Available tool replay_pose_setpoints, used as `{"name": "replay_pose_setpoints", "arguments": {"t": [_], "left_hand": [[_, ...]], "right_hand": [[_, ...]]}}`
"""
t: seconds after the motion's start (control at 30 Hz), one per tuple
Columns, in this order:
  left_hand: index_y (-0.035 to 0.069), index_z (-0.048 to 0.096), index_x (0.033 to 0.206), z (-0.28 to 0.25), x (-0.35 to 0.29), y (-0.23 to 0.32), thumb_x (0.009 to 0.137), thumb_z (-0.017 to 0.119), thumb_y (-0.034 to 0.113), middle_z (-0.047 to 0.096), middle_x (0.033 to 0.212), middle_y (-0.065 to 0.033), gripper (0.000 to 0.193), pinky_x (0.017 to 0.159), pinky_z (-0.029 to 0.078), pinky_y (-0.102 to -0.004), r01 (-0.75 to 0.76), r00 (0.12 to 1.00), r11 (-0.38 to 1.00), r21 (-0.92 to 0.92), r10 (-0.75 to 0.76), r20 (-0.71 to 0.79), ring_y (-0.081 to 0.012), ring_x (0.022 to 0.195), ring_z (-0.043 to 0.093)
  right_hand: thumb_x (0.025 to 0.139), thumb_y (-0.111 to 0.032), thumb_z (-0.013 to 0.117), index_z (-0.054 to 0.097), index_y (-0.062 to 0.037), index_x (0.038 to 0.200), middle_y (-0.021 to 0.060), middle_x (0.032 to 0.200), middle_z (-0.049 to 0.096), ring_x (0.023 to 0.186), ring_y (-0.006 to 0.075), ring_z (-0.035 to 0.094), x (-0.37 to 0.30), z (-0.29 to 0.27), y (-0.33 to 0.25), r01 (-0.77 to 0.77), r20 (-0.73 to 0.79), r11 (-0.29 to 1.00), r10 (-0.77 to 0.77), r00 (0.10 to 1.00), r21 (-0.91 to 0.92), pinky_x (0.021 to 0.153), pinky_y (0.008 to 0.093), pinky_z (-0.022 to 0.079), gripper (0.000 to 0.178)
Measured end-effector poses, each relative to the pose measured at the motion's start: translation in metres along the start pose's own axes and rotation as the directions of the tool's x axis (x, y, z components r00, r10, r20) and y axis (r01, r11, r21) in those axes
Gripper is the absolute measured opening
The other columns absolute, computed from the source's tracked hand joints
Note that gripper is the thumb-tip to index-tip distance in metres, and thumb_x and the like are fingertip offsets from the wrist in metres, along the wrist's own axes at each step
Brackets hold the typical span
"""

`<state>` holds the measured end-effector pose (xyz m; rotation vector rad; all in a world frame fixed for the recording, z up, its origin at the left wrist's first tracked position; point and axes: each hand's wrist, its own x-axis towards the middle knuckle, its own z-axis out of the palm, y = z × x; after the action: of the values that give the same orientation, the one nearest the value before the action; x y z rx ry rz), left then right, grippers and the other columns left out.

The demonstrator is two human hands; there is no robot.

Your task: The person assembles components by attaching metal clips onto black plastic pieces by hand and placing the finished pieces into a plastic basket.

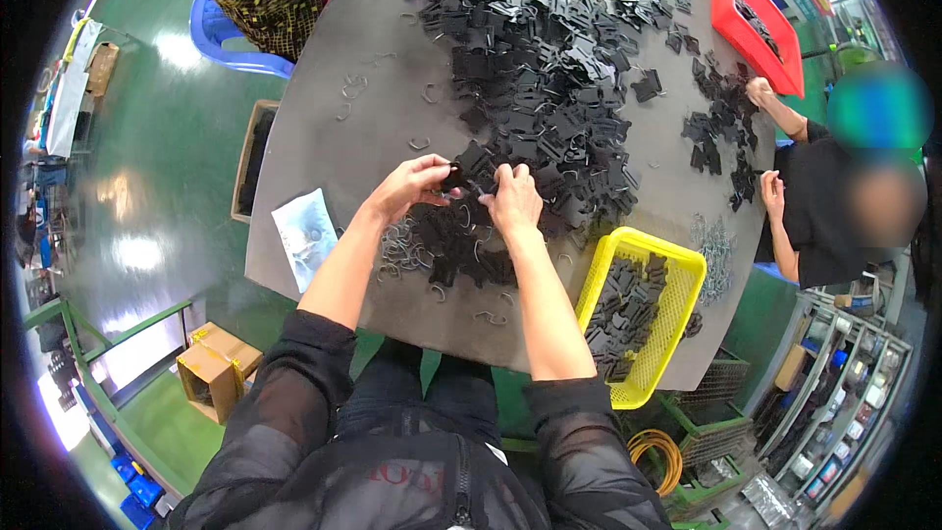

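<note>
My left hand (414,186) is closed, pinching a small black plastic part (455,178) between thumb and fingers. Close beside it, my right hand (515,201) is also closed, its fingertips pressed together toward the same part. What those right fingertips grip is too small to make out. Below both hands lie loose black plastic parts (456,245) and a cluster of bent metal hooks (400,253). Beyond them spreads a large heap of black parts (549,88), many with metal hooks showing.
A yellow basket (699,280) holding black parts stands at my right; a red bin (728,15) is farther off. Straight metal pieces (714,255) lie beside the basket. Across the grey table (339,147) sit two co-workers, one reaching with a hand (760,90). A printed sheet (306,234) lies left.
</note>
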<state>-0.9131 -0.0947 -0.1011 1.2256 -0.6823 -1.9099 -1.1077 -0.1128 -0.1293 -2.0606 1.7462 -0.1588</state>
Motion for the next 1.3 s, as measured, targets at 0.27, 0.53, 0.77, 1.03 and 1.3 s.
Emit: {"name": "replay_pose_setpoints", "arguments": {"t": [0.27, 0.53, 0.77, 1.03, 1.3], "left_hand": [[0.003, 0.055, 0.09, 0.008, 0.066, -0.015, 0.073, 0.068, 0.049, 0.064, 0.088, -0.0135, 0.05, 0.07, 0.05, -0.0376, 0.2, 0.825, 0.553, 0.809, 0.35, -0.444, -0.0247, 0.087, 0.063], [0.007, 0.058, 0.084, 0.032, 0.073, -0.018, 0.063, 0.079, 0.031, 0.064, 0.09, -0.0099, 0.038, 0.076, 0.047, -0.0385, 0.291, 0.872, 0.33, 0.898, 0.294, -0.39, -0.0275, 0.09, 0.06], [0.009, 0.059, 0.08, 0.006, 0.051, -0.019, 0.062, 0.077, 0.022, 0.061, 0.087, -0.0092, 0.028, 0.074, 0.048, -0.0376, 0.166, 0.898, 0.425, 0.89, 0.307, -0.314, -0.0251, 0.087, 0.06], [0.005, 0.061, 0.089, -0.02, 0.032, -0.019, 0.08, 0.065, 0.013, 0.058, 0.078, -0.0006, 0.013, 0.048, 0.037, -0.0197, 0.037, 0.953, 0.987, 0.159, 0.013, -0.302, -0.0048, 0.057, 0.047], [0.012, 0.071, 0.086, -0.029, 0.004, -0.015, 0.075, 0.066, 0.038, 0.042, 0.136, -0.0118, 0.028, 0.105, 0.024, -0.0416, -0.016, 0.752, 0.501, 0.865, 0.576, -0.32, -0.0311, 0.13, 0.026]], "right_hand": [[0.067, -0.01, 0.075, 0.052, -0.002, 0.098, 0.0143, 0.085, 0.062, 0.082, 0.0245, 0.061, -0.016, -0.047, 0.059, -0.155, 0.175, 0.869, 0.081, 0.981, 0.469, 0.073, 0.0337, 0.046, 0.039], [0.062, -0.019, 0.079, 0.049, -0.0071, 0.098, 0.0113, 0.09, 0.058, 0.089, 0.0316, 0.058, -0.037, -0.013, 0.033, -0.138, -0.1, 0.975, 0.121, 0.988, -0.175, 0.076, 0.0422, 0.046, 0.048], [0.065, -0.016, 0.076, 0.047, -0.008, 0.099, 0.0118, 0.098, 0.059, 0.094, 0.031, 0.058, -0.02, -0.021, 0.014, -0.102, 0.168, 0.946, 0.052, 0.984, 0.306, 0.076, 0.0411, 0.046, 0.045], [0.065, -0.021, 0.078, 0.051, -0.0065, 0.101, 0.0148, 0.106, 0.061, 0.099, 0.0325, 0.058, -0.013, -0.003, -0.022, -0.26, 0.134, 0.963, 0.249, 0.959, 0.07, 0.082, 0.0395, 0.046, 0.048], [0.061, -0.012, 0.079, 0.058, -0.0028, 0.086, 0.0081, 0.082, 0.062, 0.074, 0.0172, 0.059, -0.096, -0.072, 0.045, -0.231, -0.172, 0.622, 0.518, 0.838, 0.748, 0.07, 0.0312, 0.048, 0.034]]}}
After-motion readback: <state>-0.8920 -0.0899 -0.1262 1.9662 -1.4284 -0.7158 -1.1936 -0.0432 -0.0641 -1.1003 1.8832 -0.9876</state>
